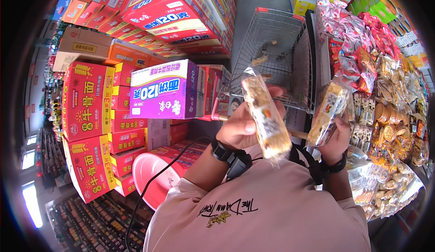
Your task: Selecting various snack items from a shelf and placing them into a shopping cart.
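My left hand (pixel 239 127) is closed around a long clear packet of pale, crumbly snack bars (pixel 266 120), held up tilted in front of my chest. A colourful label sits on the middle of its wrapper. To the right, my right hand (pixel 336 139) grips a second clear snack packet (pixel 329 109), also with a label on its front. Its fingers are partly hidden behind the packet. Both packets hang above the near end of a wire shopping cart (pixel 272 39), whose handle (pixel 220 116) passes behind my left hand.
Small pieces lie inside the cart. Stacked red and yellow cartons (pixel 88 100), a purple and white carton (pixel 164 89) and a pink basin (pixel 152 177) stand on the left. At right, a display holds pink snack bags (pixel 344 25) and packaged biscuits (pixel 387 116). A black cable (pixel 170 163) loops beside my left arm.
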Tool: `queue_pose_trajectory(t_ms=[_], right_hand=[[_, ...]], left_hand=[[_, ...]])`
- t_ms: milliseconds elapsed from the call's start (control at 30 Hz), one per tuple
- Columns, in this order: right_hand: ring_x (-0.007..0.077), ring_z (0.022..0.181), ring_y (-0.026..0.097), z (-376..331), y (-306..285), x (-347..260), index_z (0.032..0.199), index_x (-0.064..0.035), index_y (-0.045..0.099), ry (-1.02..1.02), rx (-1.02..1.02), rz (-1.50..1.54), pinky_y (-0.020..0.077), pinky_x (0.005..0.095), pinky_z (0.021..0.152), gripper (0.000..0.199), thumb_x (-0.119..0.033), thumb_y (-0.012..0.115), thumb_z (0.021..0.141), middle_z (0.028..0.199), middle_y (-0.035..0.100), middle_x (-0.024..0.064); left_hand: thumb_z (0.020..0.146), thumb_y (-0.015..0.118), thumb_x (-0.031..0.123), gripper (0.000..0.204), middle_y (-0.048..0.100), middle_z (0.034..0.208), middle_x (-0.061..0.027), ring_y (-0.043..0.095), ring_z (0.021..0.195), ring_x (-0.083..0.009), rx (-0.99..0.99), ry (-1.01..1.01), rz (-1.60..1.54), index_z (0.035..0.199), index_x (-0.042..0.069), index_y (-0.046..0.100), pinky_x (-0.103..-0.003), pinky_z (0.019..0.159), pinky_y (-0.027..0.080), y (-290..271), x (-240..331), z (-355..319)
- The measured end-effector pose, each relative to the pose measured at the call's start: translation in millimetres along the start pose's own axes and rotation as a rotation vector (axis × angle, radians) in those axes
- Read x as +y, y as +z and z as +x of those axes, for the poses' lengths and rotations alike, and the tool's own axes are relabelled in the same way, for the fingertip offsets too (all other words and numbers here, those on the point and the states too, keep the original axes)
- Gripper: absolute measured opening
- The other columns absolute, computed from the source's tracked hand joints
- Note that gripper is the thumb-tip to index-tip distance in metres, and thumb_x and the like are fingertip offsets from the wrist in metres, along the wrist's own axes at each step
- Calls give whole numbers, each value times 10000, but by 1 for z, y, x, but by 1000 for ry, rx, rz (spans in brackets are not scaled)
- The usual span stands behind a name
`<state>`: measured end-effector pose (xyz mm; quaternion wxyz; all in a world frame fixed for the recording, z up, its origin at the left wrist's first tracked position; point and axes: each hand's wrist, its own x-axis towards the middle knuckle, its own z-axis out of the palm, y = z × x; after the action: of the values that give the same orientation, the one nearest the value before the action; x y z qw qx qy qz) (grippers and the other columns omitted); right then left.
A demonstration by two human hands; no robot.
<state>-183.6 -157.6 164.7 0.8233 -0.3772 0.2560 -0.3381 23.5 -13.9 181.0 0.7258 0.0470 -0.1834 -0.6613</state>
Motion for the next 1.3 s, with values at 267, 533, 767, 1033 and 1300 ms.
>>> queue_pose_trajectory(t_ms=[267,533,767,1033,1300], right_hand=[[99,1040,586,22,39,7,1401,-18,421,58,-260,-252,506,276,865,450,-112,577,990,1210,599,39],[88,1041,566,38,14,53,1411,-44,414,452,-215,-277,489,262,857,420,-165,505,1019,1209,590,41],[136,1037,556,43,-48,75,1414,-35,458,32,-201,-1039,457,296,899,434,-183,487,1007,1212,574,82],[124,943,559,-9,-73,18,1382,3,490,347,107,-924,468,274,801,469,-230,577,985,1056,611,77],[135,908,590,-67,-88,-5,1362,13,492,199,188,-600,481,279,787,468,-255,573,987,982,640,61]], left_hand=[[992,565,152,546,555,1337,-87,522,1239,-163,352,-121,652,1469,35,326,-350,1033,428,3,-5,7],[994,524,213,387,590,1284,-96,556,1199,-195,579,-199,400,1320,8,485,-364,1023,428,-44,-26,-3],[970,548,281,386,634,1179,-78,611,1079,-183,634,-420,339,1264,30,542,-341,927,479,-91,-23,24],[945,591,294,345,663,1006,-119,681,826,-228,752,-432,616,1174,37,571,-380,761,572,-275,-21,93],[820,711,380,509,610,927,-114,596,846,-269,1057,-887,1496,1150,13,587,-458,715,503,-408,-17,77]])
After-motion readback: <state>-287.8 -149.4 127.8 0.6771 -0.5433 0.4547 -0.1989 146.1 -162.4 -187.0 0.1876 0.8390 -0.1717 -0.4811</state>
